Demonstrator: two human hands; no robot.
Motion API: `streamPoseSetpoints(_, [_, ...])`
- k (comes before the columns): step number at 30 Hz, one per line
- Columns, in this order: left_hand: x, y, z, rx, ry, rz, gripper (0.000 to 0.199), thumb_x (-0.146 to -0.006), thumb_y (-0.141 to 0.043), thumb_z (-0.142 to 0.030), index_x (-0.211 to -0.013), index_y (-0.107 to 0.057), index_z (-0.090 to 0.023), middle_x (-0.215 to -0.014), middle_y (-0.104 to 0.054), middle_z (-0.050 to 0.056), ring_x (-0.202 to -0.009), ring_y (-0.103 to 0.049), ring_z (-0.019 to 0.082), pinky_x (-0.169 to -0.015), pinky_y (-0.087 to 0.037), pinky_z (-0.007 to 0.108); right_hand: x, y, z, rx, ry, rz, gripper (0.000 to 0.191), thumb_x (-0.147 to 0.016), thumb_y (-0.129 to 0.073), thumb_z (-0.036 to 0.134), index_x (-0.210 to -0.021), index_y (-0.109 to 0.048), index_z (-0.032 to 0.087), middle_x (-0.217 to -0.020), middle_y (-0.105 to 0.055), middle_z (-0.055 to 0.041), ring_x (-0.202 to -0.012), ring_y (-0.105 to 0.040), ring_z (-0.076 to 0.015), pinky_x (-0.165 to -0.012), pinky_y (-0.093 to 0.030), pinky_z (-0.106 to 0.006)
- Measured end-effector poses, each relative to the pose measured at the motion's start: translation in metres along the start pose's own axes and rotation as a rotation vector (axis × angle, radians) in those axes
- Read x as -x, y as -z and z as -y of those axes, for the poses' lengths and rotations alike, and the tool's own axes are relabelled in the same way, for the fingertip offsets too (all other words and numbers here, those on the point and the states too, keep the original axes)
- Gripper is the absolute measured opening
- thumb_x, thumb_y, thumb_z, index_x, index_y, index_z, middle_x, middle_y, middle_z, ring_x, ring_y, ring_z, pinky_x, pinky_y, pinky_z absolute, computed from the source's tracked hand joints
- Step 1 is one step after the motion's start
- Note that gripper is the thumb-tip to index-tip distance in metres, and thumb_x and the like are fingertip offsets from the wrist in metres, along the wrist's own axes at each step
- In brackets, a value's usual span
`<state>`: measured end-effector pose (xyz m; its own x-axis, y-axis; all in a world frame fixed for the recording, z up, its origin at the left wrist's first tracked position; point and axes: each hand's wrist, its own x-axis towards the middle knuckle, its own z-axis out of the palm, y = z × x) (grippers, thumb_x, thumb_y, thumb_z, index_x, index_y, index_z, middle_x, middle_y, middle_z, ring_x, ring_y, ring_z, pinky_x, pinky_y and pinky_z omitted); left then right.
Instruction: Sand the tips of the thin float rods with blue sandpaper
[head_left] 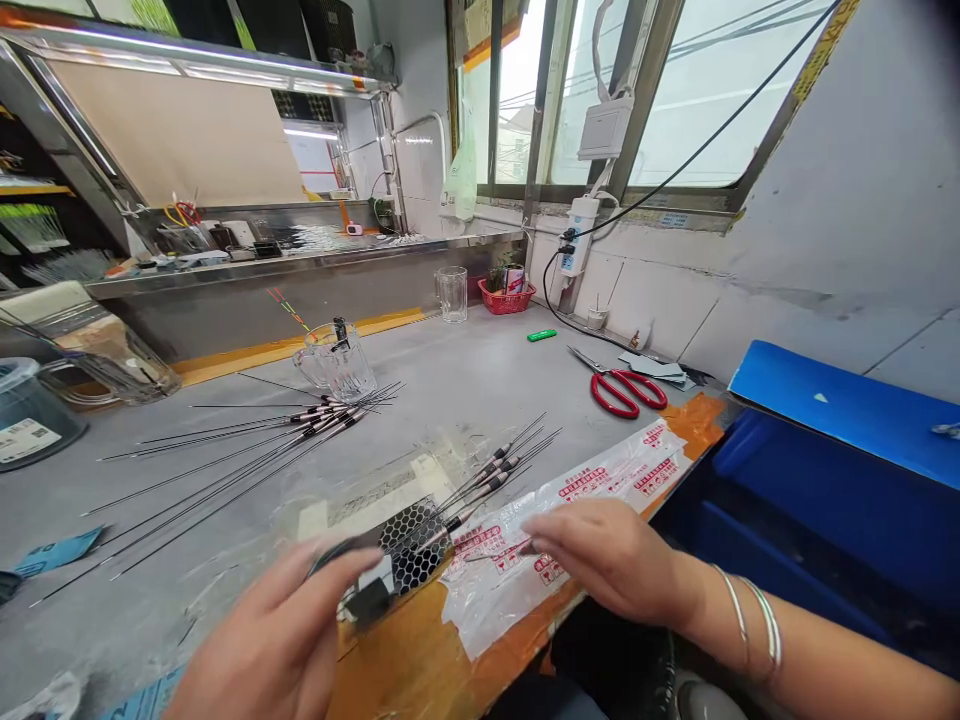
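Observation:
At the lower left, my left hand [281,625] is closed round a dark tool, mostly covered by the fingers. My right hand [611,555] rests over a white plastic sheet with red print [480,590]; its fingers are together around a thin dark stick whose end barely shows. Between the hands lies a black honeycomb mesh [420,560] at the table edge. Several thin rods with dark and pale bodies [495,470] lie across it. Another bundle of such rods [307,430] is spread out farther left, beside a glass mug [341,365].
Red-handled scissors [626,390] and a green item [541,335] lie toward the back right. A red basket [506,300] and an empty glass mug [452,295] stand behind. A blue box [847,400] is at the right.

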<state>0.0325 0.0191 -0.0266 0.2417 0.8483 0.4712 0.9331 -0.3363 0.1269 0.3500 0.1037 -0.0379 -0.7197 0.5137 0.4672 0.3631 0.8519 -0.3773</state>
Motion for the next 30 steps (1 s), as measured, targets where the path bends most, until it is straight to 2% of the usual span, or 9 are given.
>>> streamPoseSetpoints(2, [-0.029,-0.011,-0.006,-0.013,0.022,0.068,0.035,-0.091,-0.038,-0.03,-0.112,-0.065,-0.024,-0.112,-0.068,0.009,-0.097,-0.067,0.026,-0.08,-0.059,0.042,-0.021,0.003,-0.008,0.041,-0.046,-0.079,0.027,-0.098,-0.042,0.021,-0.117,-0.059,0.013,-0.093,-0.071,-0.0105,-0.082,-0.065,-0.0178,-0.073,-0.051,-0.031])
streamPoseSetpoints(4, [-0.047,-0.025,-0.015,0.0,0.023,0.144,0.034,-0.092,-0.043,-0.038,-0.112,-0.065,-0.021,-0.111,-0.068,0.01,-0.1,-0.065,0.028,-0.085,-0.056,0.048,-0.041,0.003,-0.017,0.045,-0.072,-0.102,0.03,-0.096,-0.041,0.02,-0.122,-0.055,0.011,-0.101,-0.07,-0.0108,-0.088,-0.065,-0.0179,-0.078,-0.05,-0.032])
streamPoseSetpoints(7, [-0.055,-0.039,-0.028,0.036,0.008,0.258,0.027,-0.09,-0.05,-0.04,-0.106,-0.066,-0.025,-0.101,-0.068,0.006,-0.092,-0.067,0.025,-0.077,-0.057,0.042,-0.062,-0.002,-0.028,0.102,-0.105,0.025,0.024,-0.092,-0.043,0.017,-0.109,-0.061,0.014,-0.09,-0.069,-0.0071,-0.08,-0.063,-0.0167,-0.073,-0.046,-0.029])
streamPoseSetpoints(10, [-0.052,-0.042,-0.035,0.054,0.058,0.396,0.028,-0.095,-0.04,-0.035,-0.096,-0.067,-0.027,-0.088,-0.067,0.003,-0.076,-0.068,0.021,-0.068,-0.058,0.037,-0.072,-0.004,-0.03,0.19,-0.108,0.17,0.02,-0.09,-0.047,0.015,-0.096,-0.066,0.016,-0.082,-0.069,-0.0057,-0.074,-0.06,-0.0165,-0.068,-0.041,-0.028])
streamPoseSetpoints(12, [-0.05,-0.04,-0.036,0.07,0.076,0.422,0.035,-0.097,-0.034,-0.036,-0.095,-0.067,-0.028,-0.085,-0.066,0.002,-0.071,-0.068,0.02,-0.065,-0.058,0.035,-0.074,-0.003,-0.029,0.164,-0.09,0.22,0.017,-0.09,-0.051,0.018,-0.094,-0.068,0.016,-0.082,-0.069,-0.0052,-0.075,-0.059,-0.0166,-0.069,-0.041,-0.028])
streamPoseSetpoints(16, [-0.048,-0.037,-0.035,0.1,0.007,0.274,0.033,-0.096,-0.036,-0.04,-0.095,-0.068,-0.029,-0.08,-0.067,0.0,-0.064,-0.068,0.016,-0.056,-0.056,0.027,-0.075,0.005,-0.027,-0.003,0.003,0.341,0.015,-0.092,-0.056,0.024,-0.096,-0.068,0.018,-0.085,-0.069,-0.0027,-0.081,-0.06,-0.0155,-0.074,-0.042,-0.027])
streamPoseSetpoints(20, [-0.046,-0.036,-0.035,0.101,-0.069,0.134,0.032,-0.097,-0.038,-0.04,-0.096,-0.067,-0.028,-0.078,-0.069,-0.001,-0.065,-0.069,0.014,-0.056,-0.057,0.022,-0.072,0.007,-0.024,0.067,0.02,0.439,0.014,-0.092,-0.053,0.022,-0.089,-0.066,0.017,-0.081,-0.066,-0.0026,-0.075,-0.057,-0.0148,-0.066,-0.04,-0.026])
streamPoseSetpoints(24, [-0.048,-0.034,-0.037,0.101,-0.116,0.085,0.03,-0.097,-0.038,-0.038,-0.093,-0.066,-0.027,-0.078,-0.069,-0.001,-0.066,-0.07,0.014,-0.057,-0.057,0.021,-0.067,0.0,-0.023,0.062,-0.011,0.418,0.006,-0.084,-0.057,0.015,-0.085,-0.063,0.016,-0.077,-0.063,-0.0017,-0.069,-0.052,-0.0137,-0.06,-0.037,-0.025])
streamPoseSetpoints(30, [-0.055,-0.031,-0.042,0.071,-0.186,0.067,0.041,-0.1,-0.029,-0.031,-0.09,-0.068,-0.025,-0.075,-0.072,-0.001,-0.065,-0.071,0.013,-0.055,-0.057,0.019,-0.064,-0.006,-0.024,-0.081,0.01,0.344,0.011,-0.084,-0.057,0.013,-0.089,-0.066,0.015,-0.078,-0.063,-0.0018,-0.074,-0.054,-0.0137,-0.069,-0.043,-0.024])
